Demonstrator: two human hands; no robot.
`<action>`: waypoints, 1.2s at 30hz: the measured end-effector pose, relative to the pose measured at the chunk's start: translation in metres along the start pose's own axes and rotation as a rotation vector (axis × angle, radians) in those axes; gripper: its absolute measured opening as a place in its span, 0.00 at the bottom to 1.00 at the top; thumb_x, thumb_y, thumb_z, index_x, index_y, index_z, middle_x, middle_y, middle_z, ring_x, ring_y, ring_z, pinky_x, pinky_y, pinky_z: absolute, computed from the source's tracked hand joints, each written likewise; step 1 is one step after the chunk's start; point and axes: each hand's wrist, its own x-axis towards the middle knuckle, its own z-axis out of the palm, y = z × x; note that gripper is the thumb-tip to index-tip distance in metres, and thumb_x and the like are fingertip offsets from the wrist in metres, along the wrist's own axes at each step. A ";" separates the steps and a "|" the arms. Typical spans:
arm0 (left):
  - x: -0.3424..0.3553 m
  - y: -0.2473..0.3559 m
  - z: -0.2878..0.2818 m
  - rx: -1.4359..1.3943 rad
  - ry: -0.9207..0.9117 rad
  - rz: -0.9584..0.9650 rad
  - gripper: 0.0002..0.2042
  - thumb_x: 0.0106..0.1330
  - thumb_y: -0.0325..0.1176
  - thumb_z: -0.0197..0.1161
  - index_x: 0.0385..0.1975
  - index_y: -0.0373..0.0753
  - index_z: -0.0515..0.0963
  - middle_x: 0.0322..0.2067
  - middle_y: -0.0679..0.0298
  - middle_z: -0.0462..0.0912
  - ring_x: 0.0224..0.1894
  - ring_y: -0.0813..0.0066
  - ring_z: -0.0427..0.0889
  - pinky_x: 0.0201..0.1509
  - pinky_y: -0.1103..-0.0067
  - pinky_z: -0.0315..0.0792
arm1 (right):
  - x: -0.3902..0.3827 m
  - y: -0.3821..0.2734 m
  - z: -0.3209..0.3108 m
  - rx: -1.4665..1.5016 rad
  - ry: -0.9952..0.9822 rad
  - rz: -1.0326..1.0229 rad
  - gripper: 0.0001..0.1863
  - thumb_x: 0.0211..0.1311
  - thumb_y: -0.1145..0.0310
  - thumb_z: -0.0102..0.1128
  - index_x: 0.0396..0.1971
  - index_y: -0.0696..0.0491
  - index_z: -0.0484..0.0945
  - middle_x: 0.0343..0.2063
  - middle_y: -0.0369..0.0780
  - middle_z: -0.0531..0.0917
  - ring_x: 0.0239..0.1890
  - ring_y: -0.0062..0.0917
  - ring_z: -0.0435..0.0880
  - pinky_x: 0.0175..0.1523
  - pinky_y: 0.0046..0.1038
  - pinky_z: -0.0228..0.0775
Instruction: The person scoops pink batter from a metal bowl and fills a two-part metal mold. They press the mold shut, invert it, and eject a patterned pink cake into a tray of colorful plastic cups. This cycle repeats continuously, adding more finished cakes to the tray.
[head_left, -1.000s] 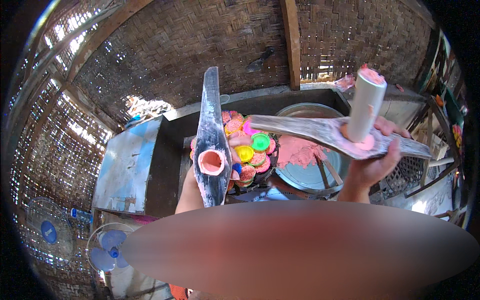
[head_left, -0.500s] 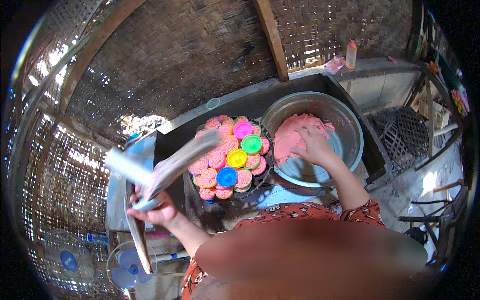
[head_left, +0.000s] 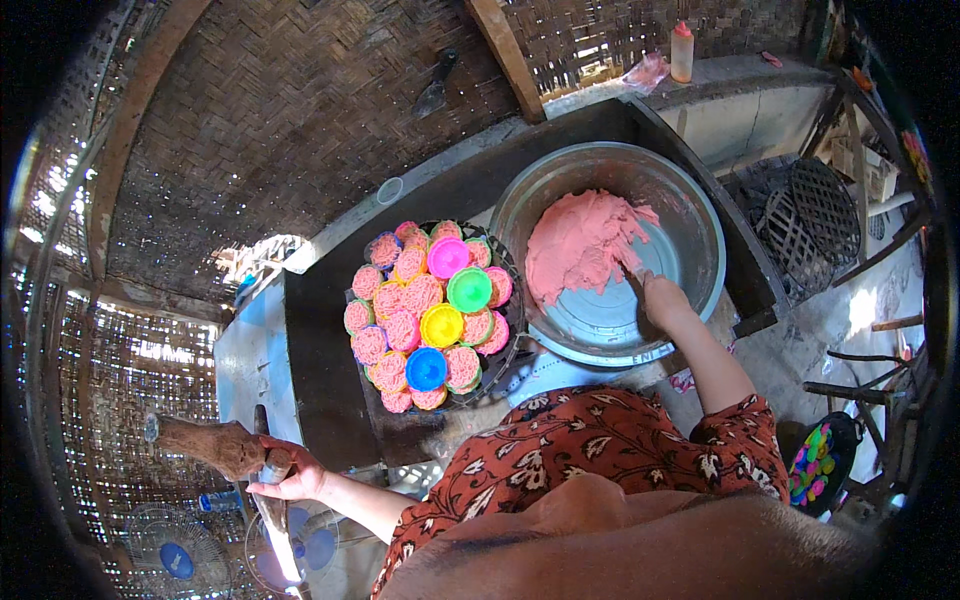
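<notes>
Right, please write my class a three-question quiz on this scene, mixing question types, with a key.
1. Fill in: the ___ hand reaches into the large basin.
2. True or false: the yellow cup lies nearer the person than the blue cup.
3. What does the left hand hold?

Key:
1. Right hand.
2. False; the blue one is nearer.
3. A wooden tool.

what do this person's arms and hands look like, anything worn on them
The left hand and right hand are bare, with no gloves visible. The forearms are uncovered below short, rust-red sleeves with a dark and cream leafy print.
</notes>
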 end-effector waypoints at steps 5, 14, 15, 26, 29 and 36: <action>0.003 -0.010 0.007 0.048 0.005 0.035 0.23 0.47 0.43 0.69 0.41 0.38 0.73 0.47 0.56 0.73 0.51 0.59 0.71 0.55 0.66 0.68 | -0.009 0.008 -0.045 -0.028 -0.180 -0.138 0.16 0.51 0.78 0.44 0.42 0.63 0.68 0.31 0.55 0.77 0.38 0.46 0.77 0.43 0.39 0.70; -0.011 -0.027 0.012 -0.009 0.006 -0.026 0.27 0.47 0.43 0.69 0.46 0.37 0.70 0.48 0.57 0.73 0.51 0.61 0.71 0.56 0.67 0.67 | 0.002 0.010 -0.053 -0.162 -0.244 -0.148 0.13 0.55 0.70 0.45 0.37 0.59 0.73 0.32 0.51 0.78 0.36 0.44 0.77 0.43 0.41 0.69; -0.012 -0.026 0.012 0.026 -0.004 -0.017 0.27 0.47 0.43 0.68 0.46 0.36 0.70 0.48 0.57 0.73 0.51 0.61 0.71 0.56 0.67 0.66 | 0.007 0.013 -0.040 -0.202 -0.260 -0.124 0.13 0.54 0.71 0.46 0.38 0.58 0.74 0.32 0.51 0.78 0.36 0.44 0.77 0.43 0.40 0.69; -0.015 -0.018 -0.010 0.087 0.053 0.112 0.31 0.50 0.46 0.66 0.52 0.36 0.65 0.49 0.55 0.71 0.52 0.61 0.70 0.57 0.68 0.67 | 0.034 -0.190 -0.123 0.220 0.323 -1.130 0.08 0.40 0.68 0.59 0.25 0.53 0.78 0.29 0.41 0.73 0.38 0.35 0.71 0.42 0.35 0.64; -0.020 -0.006 -0.020 0.070 0.050 0.121 0.31 0.51 0.46 0.65 0.52 0.36 0.64 0.49 0.54 0.71 0.51 0.60 0.70 0.56 0.68 0.67 | 0.039 -0.238 -0.118 0.113 0.348 -1.230 0.08 0.40 0.69 0.61 0.25 0.52 0.78 0.30 0.40 0.72 0.38 0.33 0.71 0.42 0.34 0.63; -0.038 0.010 -0.026 0.084 0.089 0.271 0.28 0.54 0.47 0.62 0.49 0.33 0.66 0.49 0.52 0.71 0.49 0.59 0.73 0.50 0.66 0.73 | 0.045 -0.279 -0.099 -0.146 0.369 -1.258 0.06 0.41 0.69 0.55 0.20 0.53 0.79 0.29 0.39 0.73 0.38 0.30 0.70 0.41 0.31 0.60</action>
